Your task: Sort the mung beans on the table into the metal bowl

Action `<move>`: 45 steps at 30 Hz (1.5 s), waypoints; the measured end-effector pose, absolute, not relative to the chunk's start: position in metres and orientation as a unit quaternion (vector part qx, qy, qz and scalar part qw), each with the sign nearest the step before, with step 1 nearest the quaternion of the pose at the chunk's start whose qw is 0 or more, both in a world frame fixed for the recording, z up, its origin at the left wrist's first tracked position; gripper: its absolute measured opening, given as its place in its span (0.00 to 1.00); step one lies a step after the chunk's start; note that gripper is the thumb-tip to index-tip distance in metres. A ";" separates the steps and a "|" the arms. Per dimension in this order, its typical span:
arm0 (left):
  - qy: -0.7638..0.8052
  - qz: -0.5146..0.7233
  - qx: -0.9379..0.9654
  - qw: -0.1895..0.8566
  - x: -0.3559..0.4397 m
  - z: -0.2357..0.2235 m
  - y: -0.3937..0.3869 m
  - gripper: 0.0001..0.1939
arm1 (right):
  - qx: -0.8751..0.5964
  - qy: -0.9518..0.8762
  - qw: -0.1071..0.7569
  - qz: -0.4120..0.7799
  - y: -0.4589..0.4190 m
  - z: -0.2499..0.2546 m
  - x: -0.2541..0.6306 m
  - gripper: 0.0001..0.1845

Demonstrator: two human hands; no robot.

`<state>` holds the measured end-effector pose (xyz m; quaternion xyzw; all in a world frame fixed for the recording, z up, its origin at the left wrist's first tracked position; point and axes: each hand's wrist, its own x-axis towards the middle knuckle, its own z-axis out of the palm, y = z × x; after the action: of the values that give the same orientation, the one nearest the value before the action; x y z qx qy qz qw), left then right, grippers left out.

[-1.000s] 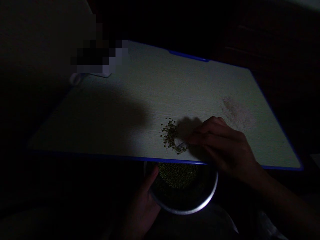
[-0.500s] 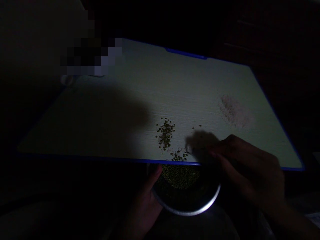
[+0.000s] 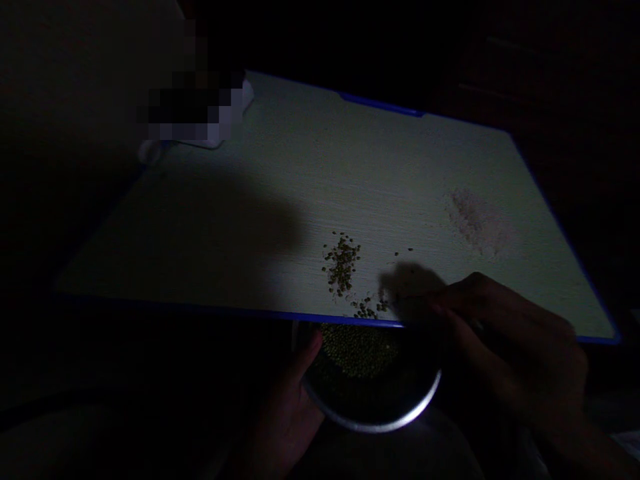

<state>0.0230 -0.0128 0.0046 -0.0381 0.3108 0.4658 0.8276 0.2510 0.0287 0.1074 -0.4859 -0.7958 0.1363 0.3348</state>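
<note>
My left hand [image 3: 295, 407] grips a metal bowl [image 3: 385, 427] by its left side, thumb over the rim. Green mung beans [image 3: 360, 350] lie inside the bowl, which sits just under the front edge of a pale board [image 3: 280, 160] with blue edging. Over that edge, at the right, my right hand [image 3: 510, 353] has thumb and forefinger pinched. A thin dark line extends from the fingertips, too dim to name. Left of those fingertips, a small heap of mung beans [image 3: 342, 265] and a few more beans [image 3: 367, 309] lie on the board.
A pale pinkish heap of grains [image 3: 480, 223], perhaps rice, lies on the board's right part. At the back left corner is a white object [image 3: 215, 137], partly blurred out, with a white ring [image 3: 150, 152] beside it. Surroundings are very dark.
The board, its heaps and my right hand appear slightly farther right in view. My left hand and the bowl have hardly moved. The pinch stays closed.
</note>
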 end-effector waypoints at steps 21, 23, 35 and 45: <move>0.319 0.463 -0.037 0.826 0.026 0.002 -0.014 0.13 | -0.404 -0.845 0.323 0.139 0.039 0.102 0.264 0.13; 0.325 0.460 -0.041 0.825 0.026 0.003 -0.013 0.11 | -0.407 -0.841 0.332 0.133 0.041 0.099 0.263 0.13; 0.332 0.457 -0.054 0.824 0.024 -0.002 -0.016 0.11 | -0.347 -0.871 0.316 0.146 0.068 0.106 0.251 0.17; 0.301 0.472 -0.042 0.828 0.026 0.002 -0.012 0.06 | -0.358 -0.871 0.297 0.155 0.059 0.104 0.265 0.16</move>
<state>0.0264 -0.0117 0.0024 -0.0417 0.3006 0.4724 0.8275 0.2655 0.0589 0.1035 -0.3579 -0.8715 0.1553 0.2972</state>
